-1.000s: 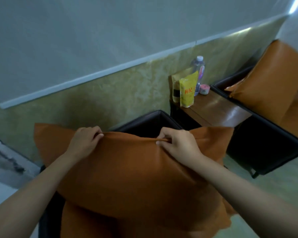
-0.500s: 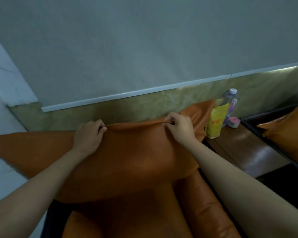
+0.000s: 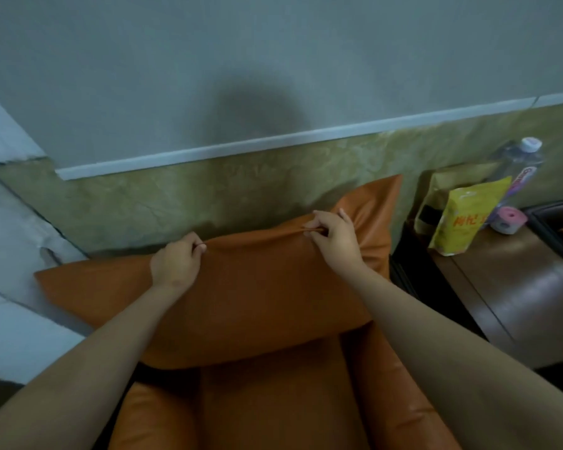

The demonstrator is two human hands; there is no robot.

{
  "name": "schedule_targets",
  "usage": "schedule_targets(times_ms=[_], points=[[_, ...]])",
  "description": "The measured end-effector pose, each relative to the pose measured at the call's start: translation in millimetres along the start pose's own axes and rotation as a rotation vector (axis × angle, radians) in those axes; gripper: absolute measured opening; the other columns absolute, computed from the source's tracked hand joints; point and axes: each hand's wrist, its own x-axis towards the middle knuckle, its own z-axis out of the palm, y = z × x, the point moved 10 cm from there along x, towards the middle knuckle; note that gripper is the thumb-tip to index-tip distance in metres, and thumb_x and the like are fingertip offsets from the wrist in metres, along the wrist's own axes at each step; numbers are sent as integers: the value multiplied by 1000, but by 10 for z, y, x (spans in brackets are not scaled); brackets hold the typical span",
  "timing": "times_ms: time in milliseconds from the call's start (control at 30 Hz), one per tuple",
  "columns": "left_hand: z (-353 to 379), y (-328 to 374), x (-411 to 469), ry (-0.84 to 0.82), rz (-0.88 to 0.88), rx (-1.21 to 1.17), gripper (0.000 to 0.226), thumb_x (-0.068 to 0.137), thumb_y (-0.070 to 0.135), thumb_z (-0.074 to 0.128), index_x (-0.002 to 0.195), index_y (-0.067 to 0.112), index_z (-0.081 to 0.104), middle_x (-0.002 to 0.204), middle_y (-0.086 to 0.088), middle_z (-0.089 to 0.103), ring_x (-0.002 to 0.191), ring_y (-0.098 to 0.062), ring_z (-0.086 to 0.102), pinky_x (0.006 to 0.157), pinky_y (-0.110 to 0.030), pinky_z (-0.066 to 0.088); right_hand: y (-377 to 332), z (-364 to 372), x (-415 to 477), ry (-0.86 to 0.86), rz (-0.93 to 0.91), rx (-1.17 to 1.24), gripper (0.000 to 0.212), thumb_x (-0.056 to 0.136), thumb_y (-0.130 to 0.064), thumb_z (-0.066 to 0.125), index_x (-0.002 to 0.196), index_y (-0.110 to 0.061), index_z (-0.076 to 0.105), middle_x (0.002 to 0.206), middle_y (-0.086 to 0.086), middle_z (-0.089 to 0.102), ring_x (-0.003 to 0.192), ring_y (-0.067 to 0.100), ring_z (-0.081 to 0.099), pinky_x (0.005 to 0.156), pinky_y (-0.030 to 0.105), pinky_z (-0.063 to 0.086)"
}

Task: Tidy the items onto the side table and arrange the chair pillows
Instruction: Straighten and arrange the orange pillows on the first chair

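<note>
A grey wall (image 3: 273, 43) fills the upper view, with a soft dark shadow (image 3: 254, 108) on it. A white trim (image 3: 306, 138) slants beneath it, above a mottled olive panel (image 3: 176, 196). At left is a pale surface (image 3: 10, 222) (floor or wall, unclear) crossed by dark seams.

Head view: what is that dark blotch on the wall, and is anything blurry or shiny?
Head view: the blotch is a soft-edged shadow, probably the wearer's head; the whole picture is dim and slightly soft; the table catches a pale sheen.
</note>
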Motion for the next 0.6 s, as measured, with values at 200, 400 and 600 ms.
schedule_targets(times_ms=[200,400,600], points=[[0,-86,119,112,-9,42,19,96,31,52,93,17,63,82,-13,67,80,-36,64,60,-33,38,129,283,185,-3,-6,120,11,79,-3,70,77,-11,64,101,1,70,118,12,54,114,26,5],[314,60,10,136,256,141,12,90,23,62,86,12,66,62,-11,63,59,-31,61,62,-35,42,628,528,-7,16,103,19,15,84,-9,67,80,-21,59,107,1,66,120,15,52,114,25,6],[1555,-555,-403,-522,96,78,46,97,45,45,138,24,41,134,-4,54,123,-23,50,100,-37,39,1388,880,-612,-209,346,-265,11,90,-18,61,98,-25,60,118,2,61,127,22,43,116,40,14]])
